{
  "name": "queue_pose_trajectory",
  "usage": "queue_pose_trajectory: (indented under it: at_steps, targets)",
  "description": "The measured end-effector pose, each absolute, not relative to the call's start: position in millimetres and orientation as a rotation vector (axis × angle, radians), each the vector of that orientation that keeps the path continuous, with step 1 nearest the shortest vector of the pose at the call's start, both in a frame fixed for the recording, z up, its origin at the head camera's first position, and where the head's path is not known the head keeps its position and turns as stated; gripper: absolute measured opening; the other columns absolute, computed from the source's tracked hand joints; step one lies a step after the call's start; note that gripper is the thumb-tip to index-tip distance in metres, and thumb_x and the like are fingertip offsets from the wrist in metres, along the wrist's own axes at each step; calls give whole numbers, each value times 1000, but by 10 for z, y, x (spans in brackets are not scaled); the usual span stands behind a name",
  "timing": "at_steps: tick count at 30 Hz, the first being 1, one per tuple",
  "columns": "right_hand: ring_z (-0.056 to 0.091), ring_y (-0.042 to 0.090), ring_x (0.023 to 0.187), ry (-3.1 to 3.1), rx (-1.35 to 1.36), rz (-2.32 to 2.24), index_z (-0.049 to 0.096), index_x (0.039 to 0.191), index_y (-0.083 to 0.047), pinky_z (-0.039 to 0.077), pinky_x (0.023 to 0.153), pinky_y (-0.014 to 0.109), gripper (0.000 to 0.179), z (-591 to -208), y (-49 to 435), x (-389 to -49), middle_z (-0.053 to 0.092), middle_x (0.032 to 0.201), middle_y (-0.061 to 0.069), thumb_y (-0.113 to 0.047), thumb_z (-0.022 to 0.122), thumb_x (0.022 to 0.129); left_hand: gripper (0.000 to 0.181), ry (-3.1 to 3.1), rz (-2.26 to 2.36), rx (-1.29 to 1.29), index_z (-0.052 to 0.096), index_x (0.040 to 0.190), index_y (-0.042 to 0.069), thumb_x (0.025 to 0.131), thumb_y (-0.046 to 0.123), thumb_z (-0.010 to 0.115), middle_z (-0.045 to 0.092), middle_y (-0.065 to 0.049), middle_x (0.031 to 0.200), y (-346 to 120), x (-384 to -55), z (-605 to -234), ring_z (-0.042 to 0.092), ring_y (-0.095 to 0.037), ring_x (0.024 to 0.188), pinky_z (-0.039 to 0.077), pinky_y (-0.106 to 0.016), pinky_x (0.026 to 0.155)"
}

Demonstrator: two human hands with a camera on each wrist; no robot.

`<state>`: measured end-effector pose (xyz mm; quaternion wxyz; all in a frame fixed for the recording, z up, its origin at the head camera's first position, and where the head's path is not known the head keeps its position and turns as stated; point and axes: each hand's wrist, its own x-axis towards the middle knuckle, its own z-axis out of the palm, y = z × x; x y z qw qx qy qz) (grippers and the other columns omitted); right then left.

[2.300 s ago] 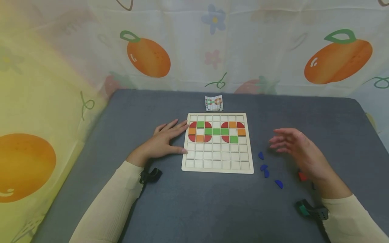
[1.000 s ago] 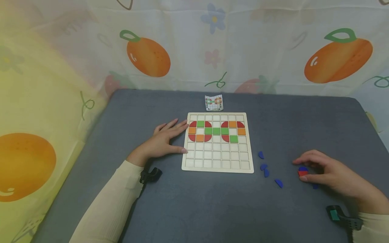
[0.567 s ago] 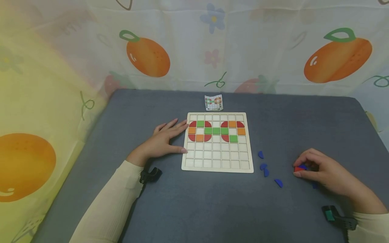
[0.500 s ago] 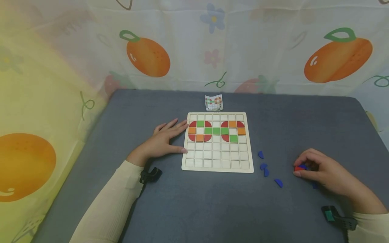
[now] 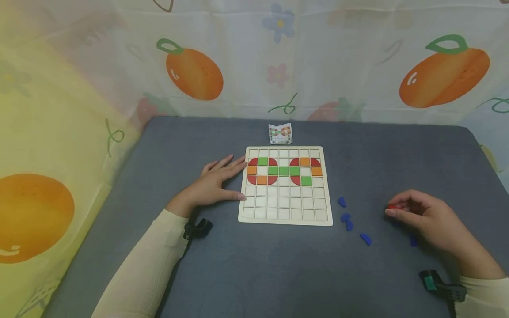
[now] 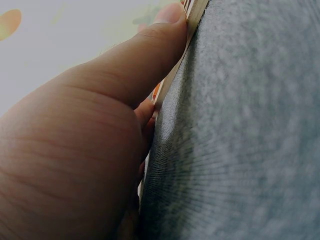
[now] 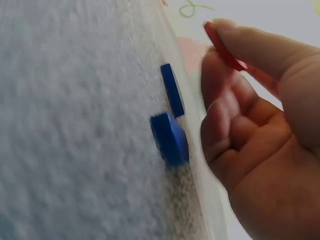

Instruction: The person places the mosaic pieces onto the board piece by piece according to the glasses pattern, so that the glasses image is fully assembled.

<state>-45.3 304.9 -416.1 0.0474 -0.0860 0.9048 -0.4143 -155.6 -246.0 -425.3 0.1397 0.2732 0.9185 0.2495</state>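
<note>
A red quarter-round tile (image 5: 393, 206) is pinched between the thumb and fingers of my right hand (image 5: 433, 216), raised a little over the right of the table. The right wrist view shows this red tile (image 7: 225, 47) edge-on, with two blue tiles (image 7: 171, 140) lying below the hand. My left hand (image 5: 208, 187) is spread flat, its thumb and fingertips touching the left edge of the wooden grid board (image 5: 284, 214). Red rounded tiles, green squares (image 5: 283, 171) and orange squares (image 5: 305, 161) sit in the board's upper rows, forming two round shapes joined by a green bar.
Several blue half-round tiles (image 5: 366, 239) lie loose between the board and my right hand. Another blue tile (image 5: 413, 240) is under the right wrist. Behind the board rests a small pattern card (image 5: 280, 133). The grey table (image 5: 278, 274) ends at a printed curtain.
My right hand came down to the pieces at the right, took hold of the red tile and lifted it from beside a blue one. The left hand has stayed at the board's edge.
</note>
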Motion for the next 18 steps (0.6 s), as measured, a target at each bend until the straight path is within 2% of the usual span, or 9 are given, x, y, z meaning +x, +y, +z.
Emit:
queue_pose_trajectory:
  at_steps: [6,10,14,18]
  targets:
    - [74,8,83,2714,-285,-1414,76,118,0,55,70,19,16,-4120,3003,-478,79,99,1,-1,76,103,103,2652,721,793,28,175,25,95,59,82,20,8,179,-2460,-1553,-4240,3,-27,166,1,-62,124]
    - [76,10,84,2650,-316,-1506,73,121,4,56,70,20,19,-4094,2940,-493,80,101,3,5,74,102,102,2649,725,794,29,175,24,95,58,82,21,8,179,-2459,-1552,-4237,3,-27,166,1,-62,124]
    - [75,14,81,2689,-316,-1472,75,118,-2,54,69,22,16,-4049,2818,-517,80,97,7,-2,77,102,103,2652,723,796,28,175,24,95,58,82,21,7,179,-2454,-1552,-4238,3,-27,166,1,-62,124]
    - [76,15,85,2720,-312,-1408,77,120,-8,54,72,21,16,-3984,2682,-570,81,100,7,-12,78,104,103,2653,716,790,28,175,25,95,59,82,20,9,179,-2451,-1548,-4245,2,-26,166,1,-62,124]
